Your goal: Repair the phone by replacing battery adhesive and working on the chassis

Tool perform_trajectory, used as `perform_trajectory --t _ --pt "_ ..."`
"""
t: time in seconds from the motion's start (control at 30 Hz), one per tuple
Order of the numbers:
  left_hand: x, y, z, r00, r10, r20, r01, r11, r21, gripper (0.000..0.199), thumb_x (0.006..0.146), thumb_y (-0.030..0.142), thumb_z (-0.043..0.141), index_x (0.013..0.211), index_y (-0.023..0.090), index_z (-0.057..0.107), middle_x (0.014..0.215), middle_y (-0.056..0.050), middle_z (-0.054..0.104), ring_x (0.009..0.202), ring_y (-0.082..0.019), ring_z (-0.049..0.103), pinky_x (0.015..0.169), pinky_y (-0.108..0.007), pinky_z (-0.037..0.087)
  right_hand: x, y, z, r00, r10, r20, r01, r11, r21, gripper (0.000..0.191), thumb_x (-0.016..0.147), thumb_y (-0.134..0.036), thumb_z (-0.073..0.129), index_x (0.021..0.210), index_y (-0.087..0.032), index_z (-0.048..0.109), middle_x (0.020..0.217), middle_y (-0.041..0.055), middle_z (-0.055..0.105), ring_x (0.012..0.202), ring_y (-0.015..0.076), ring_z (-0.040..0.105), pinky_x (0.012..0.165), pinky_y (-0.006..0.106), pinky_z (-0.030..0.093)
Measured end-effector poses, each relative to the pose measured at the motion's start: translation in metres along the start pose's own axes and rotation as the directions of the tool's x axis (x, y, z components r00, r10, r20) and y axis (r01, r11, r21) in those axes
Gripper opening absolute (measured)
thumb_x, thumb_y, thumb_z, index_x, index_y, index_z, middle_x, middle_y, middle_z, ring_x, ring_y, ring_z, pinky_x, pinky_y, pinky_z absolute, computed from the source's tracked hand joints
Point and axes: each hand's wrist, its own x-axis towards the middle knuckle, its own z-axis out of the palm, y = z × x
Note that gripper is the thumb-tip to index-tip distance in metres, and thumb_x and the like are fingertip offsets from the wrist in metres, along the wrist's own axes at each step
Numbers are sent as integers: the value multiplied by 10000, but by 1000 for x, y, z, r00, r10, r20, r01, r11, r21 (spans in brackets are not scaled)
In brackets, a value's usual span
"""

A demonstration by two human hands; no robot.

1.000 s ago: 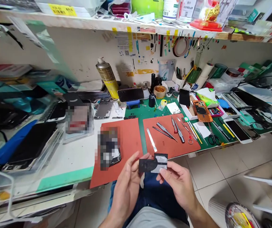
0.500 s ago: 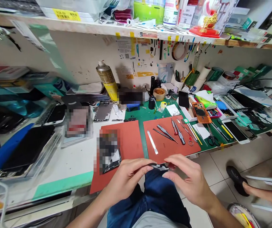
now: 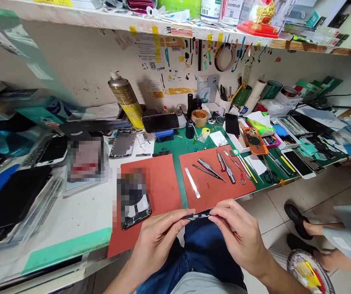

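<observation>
Between my hands, over my lap at the table's front edge, is a thin dark part (image 3: 197, 216) with pale patches. My left hand (image 3: 160, 232) pinches its left end between thumb and fingers. On the other end, my right hand (image 3: 239, 228) has its thumb and fingertips closed. An opened phone (image 3: 137, 212), partly blurred out, lies on the left red mat (image 3: 163, 183). Beyond my hands, the right red mat (image 3: 207, 190) bears a flat metal pry tool (image 3: 192, 182), tweezers (image 3: 208, 172) and screwdrivers (image 3: 229, 170).
Scissors (image 3: 271, 171), an orange phone back (image 3: 255, 141) and a white-framed phone (image 3: 298, 163) lie to the right. A spray can (image 3: 126, 100) stands at the back. A shelf (image 3: 102, 21) hangs overhead. Another person's legs (image 3: 319, 230) and a bin (image 3: 310, 271) are at lower right.
My right hand's fingertips have closed on the right end of the dark part, where they were apart before. The view has shifted, and more of the other person's legs shows.
</observation>
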Motion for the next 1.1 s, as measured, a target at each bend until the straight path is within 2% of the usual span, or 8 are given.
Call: perform_trajectory --t 0.37,0.5,0.63,0.8,0.87,0.93,1.0,1.1 --pt "-3 1 6 998 -57 5 57 998 -27 212 1022 334 723 1160 347 884 1096 -50 871 952 -279 841 858 -310 640 4 8 -3 983 40 178 -34 999 -37 220 1097 -81 442 1044 -234 592 957 52 622 836 189 630 750 312 524" --pt "-7 0 11 994 -90 -58 89 996 -13 150 1012 347 738 1054 305 876 975 -33 863 791 -226 801 715 -259 607 2 13 -1 983 49 177 -46 999 -18 205 1101 -82 438 1049 -240 557 968 42 604 853 183 614 768 305 516" --pt "-12 0 15 986 -145 -81 145 989 -11 164 1013 391 733 1056 294 858 898 -17 843 693 -196 758 604 -234 561 -2 17 4 991 -31 133 37 998 -42 250 1065 -21 441 1116 -234 562 1039 65 613 913 191 626 818 310 537" --pt "-9 6 22 969 -244 -49 239 967 -84 230 1007 462 720 1011 267 842 860 -30 816 699 -206 735 601 -243 546 -7 22 11 991 -102 89 103 995 -12 320 1038 13 409 1169 -229 572 1032 73 650 914 197 613 822 330 549" --pt "-5 11 24 960 -278 -29 272 953 -131 254 1006 482 711 987 257 827 821 -25 798 652 -187 690 591 -240 528 -6 24 13 998 -2 65 -2 998 64 255 1070 -46 446 1152 -239 591 993 51 669 884 185 633 806 318 548" --pt "-2 15 27 953 -302 -8 297 940 -167 275 1006 500 702 962 249 806 783 -17 772 619 -164 639 573 -230 491 -3 25 12 982 174 77 -185 967 176 185 1104 -151 507 1207 -251 624 981 31 697 856 169 665 781 296 555" --pt "0 17 28 946 -324 19 321 926 -200 312 1008 523 691 915 235 768 730 -4 714 605 -144 580 556 -220 442 1 25 9 928 338 159 -370 886 278 173 1119 -269 549 1242 -253 670 992 26 719 827 155 682 754 277 562" --pt "0 15 31 930 -361 65 365 899 -240 408 1015 581 667 841 212 678 658 26 573 594 -119 458 541 -212 361 6 25 6 850 444 283 -522 784 337 224 1110 -382 571 1141 -236 737 975 28 726 823 153 675 758 276 559"
